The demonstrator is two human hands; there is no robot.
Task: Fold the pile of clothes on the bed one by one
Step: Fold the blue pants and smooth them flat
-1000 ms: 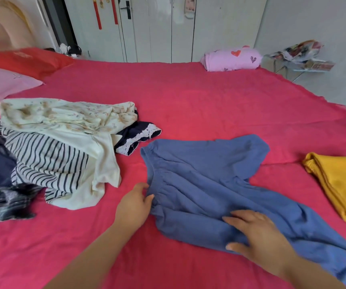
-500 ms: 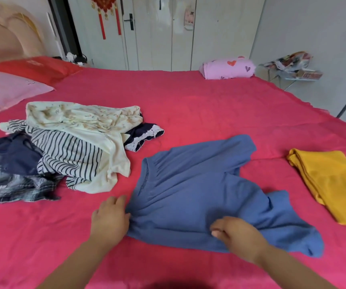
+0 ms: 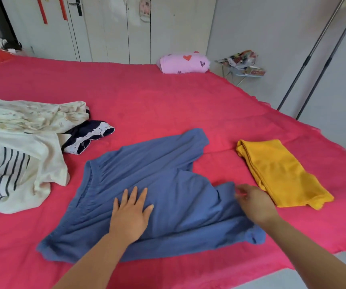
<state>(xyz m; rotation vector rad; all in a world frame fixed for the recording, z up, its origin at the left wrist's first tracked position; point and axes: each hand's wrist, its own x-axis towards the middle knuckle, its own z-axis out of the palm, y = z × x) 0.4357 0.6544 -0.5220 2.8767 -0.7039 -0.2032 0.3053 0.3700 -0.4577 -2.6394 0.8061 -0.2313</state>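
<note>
Head view:
- Blue garment (image 3: 167, 180) lay spread on red bed (image 3: 167, 101), near front edge, between pile of unfolded clothes (image 3: 21, 155) at left and folded yellow garment (image 3: 280, 174) at right.
- Left hand (image 3: 130, 215) rested flat on garment middle, fingers straight and apart.
- Right hand (image 3: 255, 205) was at garment's right fold, fingers curled together, pinching fabric edge; slightly blurred.

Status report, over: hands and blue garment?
Left hand flat on blue fabric garment, spread on red bed. Right hand pinches its right edge. Folded yellow cloth apart, nothing blocking.
</note>
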